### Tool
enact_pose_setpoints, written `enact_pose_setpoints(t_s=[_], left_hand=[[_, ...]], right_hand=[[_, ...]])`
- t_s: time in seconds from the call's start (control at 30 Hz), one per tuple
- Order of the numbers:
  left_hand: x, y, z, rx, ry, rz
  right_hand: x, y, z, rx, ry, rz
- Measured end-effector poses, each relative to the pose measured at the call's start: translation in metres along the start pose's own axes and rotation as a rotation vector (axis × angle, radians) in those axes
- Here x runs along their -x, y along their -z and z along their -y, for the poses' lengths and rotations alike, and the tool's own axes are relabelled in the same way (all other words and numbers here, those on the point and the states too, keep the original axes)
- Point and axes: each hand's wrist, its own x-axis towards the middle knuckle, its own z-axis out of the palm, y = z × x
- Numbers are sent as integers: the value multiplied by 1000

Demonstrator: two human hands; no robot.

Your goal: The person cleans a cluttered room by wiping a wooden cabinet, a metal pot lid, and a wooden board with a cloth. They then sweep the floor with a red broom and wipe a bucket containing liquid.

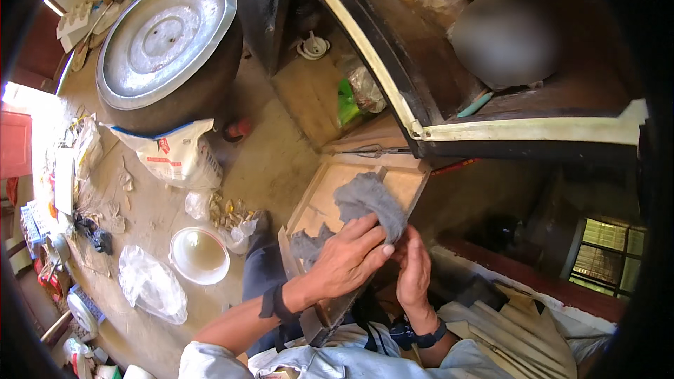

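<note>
A grey cloth (371, 200) lies bunched over a shallow wooden drawer or tray-like frame (421, 189), which stands tilted in front of me. My left hand (350, 255) presses on the cloth with its fingers closed over it near the frame's right edge. Close beside it is my right hand (413, 268), cupped at the outer side of that edge; its fingertips are partly hidden, so what it touches cannot be made out. More grey cloth (310, 245) shows to the left of my left hand, inside the frame.
A dark cabinet with a pale edge strip (532, 130) rises ahead. On the left are a big lidded vat (166, 39), a white printed sack (176, 155), a white bucket (199, 256) and a clear plastic bag (152, 284). A barred window (605, 255) is at right.
</note>
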Motion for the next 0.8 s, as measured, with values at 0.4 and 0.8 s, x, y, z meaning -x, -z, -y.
enact_pose_setpoints(t_s=[0.4, 0.8], left_hand=[[-83, -30, 15, -167, -49, -222], [-83, -28, 73, -15, -8, -223]], right_hand=[[-4, -44, -8, 491, 234, -233], [-1, -14, -23, 371, 180, -180]])
